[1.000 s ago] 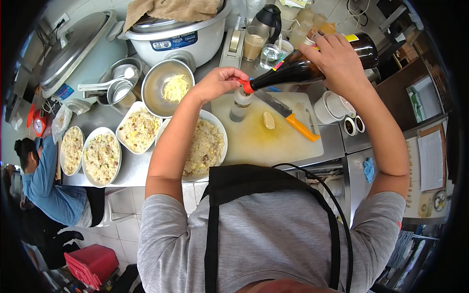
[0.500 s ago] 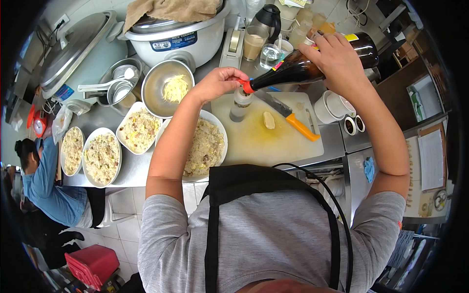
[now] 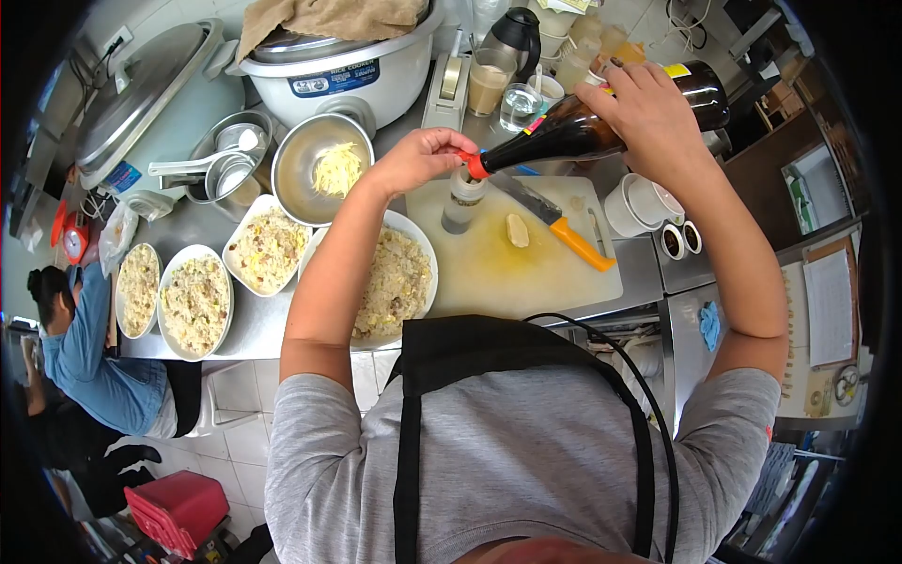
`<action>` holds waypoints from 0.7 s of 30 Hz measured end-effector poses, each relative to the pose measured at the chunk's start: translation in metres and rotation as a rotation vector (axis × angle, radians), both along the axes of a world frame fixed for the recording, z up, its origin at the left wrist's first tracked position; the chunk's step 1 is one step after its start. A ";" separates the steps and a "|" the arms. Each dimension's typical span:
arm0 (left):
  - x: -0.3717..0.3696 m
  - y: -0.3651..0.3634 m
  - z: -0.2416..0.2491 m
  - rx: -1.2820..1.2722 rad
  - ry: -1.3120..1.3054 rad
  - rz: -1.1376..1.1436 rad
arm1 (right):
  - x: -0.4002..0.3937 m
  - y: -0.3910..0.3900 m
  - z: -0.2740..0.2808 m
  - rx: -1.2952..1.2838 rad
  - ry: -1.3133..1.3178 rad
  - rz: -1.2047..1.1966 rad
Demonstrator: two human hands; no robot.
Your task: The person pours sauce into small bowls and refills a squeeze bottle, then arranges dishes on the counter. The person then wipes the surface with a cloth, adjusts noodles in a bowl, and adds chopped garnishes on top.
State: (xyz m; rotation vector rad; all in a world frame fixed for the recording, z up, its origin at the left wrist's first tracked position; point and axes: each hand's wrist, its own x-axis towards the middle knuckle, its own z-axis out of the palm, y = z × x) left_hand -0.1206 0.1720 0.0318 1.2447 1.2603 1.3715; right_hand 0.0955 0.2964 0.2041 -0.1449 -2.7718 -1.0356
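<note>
My right hand (image 3: 648, 117) is wrapped round a large dark glass bottle (image 3: 564, 132) and holds it tilted, neck down to the left. The bottle's red-collared mouth sits right at the top of a small clear bottle (image 3: 461, 207), which stands on the white cutting board (image 3: 442, 282). With its fingers pinched, my left hand (image 3: 418, 162) grips the red cap (image 3: 468, 158) beside that mouth. Just right of the small bottle lie a peeled pale piece of food (image 3: 517, 230) and a knife (image 3: 564, 230) with an orange handle. Any liquid flowing between the bottles is too small to make out.
Several dishes of fried rice (image 3: 195, 301) stand left of the board. Behind them are a metal bowl (image 3: 296, 179) of yellow shreds and a rice cooker (image 3: 376, 85). White tubs (image 3: 634, 207) stand at right. A person in a blue shirt (image 3: 103, 376) sits at far left.
My hands and both bottles stay almost still. At the far left edge, behind the seated person, another person's arm has come into view.
</note>
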 end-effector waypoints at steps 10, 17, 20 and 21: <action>0.000 0.000 -0.001 0.012 0.001 -0.006 | -0.001 0.002 0.001 0.077 0.011 0.077; 0.001 0.000 0.001 -0.007 -0.016 -0.007 | -0.001 0.004 0.001 0.055 0.011 0.068; 0.001 0.001 0.000 -0.005 -0.017 -0.011 | -0.001 0.004 0.001 0.074 0.015 0.098; 0.001 0.001 0.000 -0.003 -0.018 -0.012 | -0.001 0.004 0.001 0.069 0.015 0.099</action>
